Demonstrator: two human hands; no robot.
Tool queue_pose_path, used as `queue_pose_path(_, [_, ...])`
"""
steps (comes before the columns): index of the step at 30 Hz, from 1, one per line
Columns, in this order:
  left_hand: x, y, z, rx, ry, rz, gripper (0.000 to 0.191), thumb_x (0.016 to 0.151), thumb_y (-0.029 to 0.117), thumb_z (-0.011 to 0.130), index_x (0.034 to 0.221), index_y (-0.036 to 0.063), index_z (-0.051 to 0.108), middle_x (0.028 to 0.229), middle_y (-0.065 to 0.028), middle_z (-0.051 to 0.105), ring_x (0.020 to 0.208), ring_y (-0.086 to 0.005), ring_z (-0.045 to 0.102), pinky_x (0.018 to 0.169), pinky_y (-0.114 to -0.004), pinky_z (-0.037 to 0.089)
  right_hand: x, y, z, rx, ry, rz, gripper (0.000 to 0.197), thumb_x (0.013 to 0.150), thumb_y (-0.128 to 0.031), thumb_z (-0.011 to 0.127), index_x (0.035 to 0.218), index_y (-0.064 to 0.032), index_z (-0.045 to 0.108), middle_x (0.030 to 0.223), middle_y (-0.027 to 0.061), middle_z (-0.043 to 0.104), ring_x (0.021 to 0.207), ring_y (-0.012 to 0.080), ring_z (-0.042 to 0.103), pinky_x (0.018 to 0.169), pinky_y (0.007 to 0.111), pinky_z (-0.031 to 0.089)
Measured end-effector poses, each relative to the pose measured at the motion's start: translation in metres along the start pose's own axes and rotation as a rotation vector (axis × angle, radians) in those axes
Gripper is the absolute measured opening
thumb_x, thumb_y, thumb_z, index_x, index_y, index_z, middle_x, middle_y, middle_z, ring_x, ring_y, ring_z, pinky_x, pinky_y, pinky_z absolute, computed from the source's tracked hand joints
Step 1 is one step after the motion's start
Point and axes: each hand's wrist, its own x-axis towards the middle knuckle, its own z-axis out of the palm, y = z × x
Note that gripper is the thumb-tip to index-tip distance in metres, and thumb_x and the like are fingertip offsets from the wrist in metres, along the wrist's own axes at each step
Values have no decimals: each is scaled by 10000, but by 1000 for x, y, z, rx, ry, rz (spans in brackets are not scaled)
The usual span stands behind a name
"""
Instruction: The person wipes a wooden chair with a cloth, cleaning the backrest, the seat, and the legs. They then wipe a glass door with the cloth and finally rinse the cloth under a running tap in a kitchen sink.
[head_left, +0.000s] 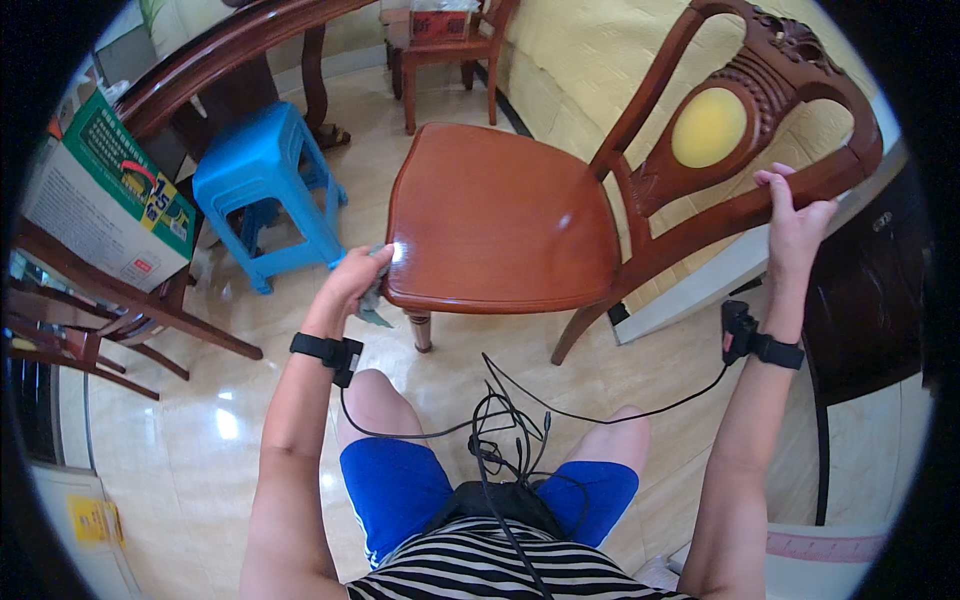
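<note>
A reddish-brown wooden chair (502, 217) stands sideways before me, its carved backrest to the right with an oval yellow panel (709, 127). My left hand (358, 279) is at the seat's front left corner, holding a crumpled grey-green cloth (373, 296) against the edge. Part of that cloth is hidden under the fingers. My right hand (799, 217) grips the near side post of the backrest, thumb and fingers around the wood. Both wrists wear black straps with small devices.
A blue plastic stool (259, 180) stands left of the chair, near a dark wooden table (247, 49). A green and white carton (112, 202) rests on another wooden chair (142, 300). Black cables (510, 427) run between my wrists over my lap. A yellow-covered surface (600, 67) lies behind.
</note>
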Motion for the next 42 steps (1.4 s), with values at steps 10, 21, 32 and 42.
queue_pose_path(10, [-43,-64,1,-282,48,47,500,1020,453,438,1164,6,611,950,-57,662,801,-148,610,736,-306,510,-22,27,-9,-611,180,-207,511,807,-234,786,1128,104,577,1145,221,622,1056,297,616,900,404,500])
queue_pose_path(21, [-68,-143,41,-1282,357,149,395,1032,283,413,1309,28,532,1192,-83,608,1056,-208,585,949,-361,459,-214,-120,262,-207,-561,-584,381,863,-83,651,1237,-78,582,1305,164,508,1217,340,460,1027,424,359])
queue_pose_path(32, [93,-438,16,-471,897,-220,357,956,325,478,1147,75,648,1180,-232,532,1114,-376,464,983,-433,378,-340,-80,383,-312,-867,-378,348,955,-195,545,1248,-6,548,1289,188,547,1237,355,456,1070,429,336])
queue_pose_path(42, [91,-414,6,-1317,559,-241,369,1027,356,404,1223,98,582,1129,-56,623,1021,-186,556,884,-341,440,-381,-56,405,-338,-927,-325,338,969,-176,506,1266,-15,537,1299,178,540,1212,321,488,1052,407,357])
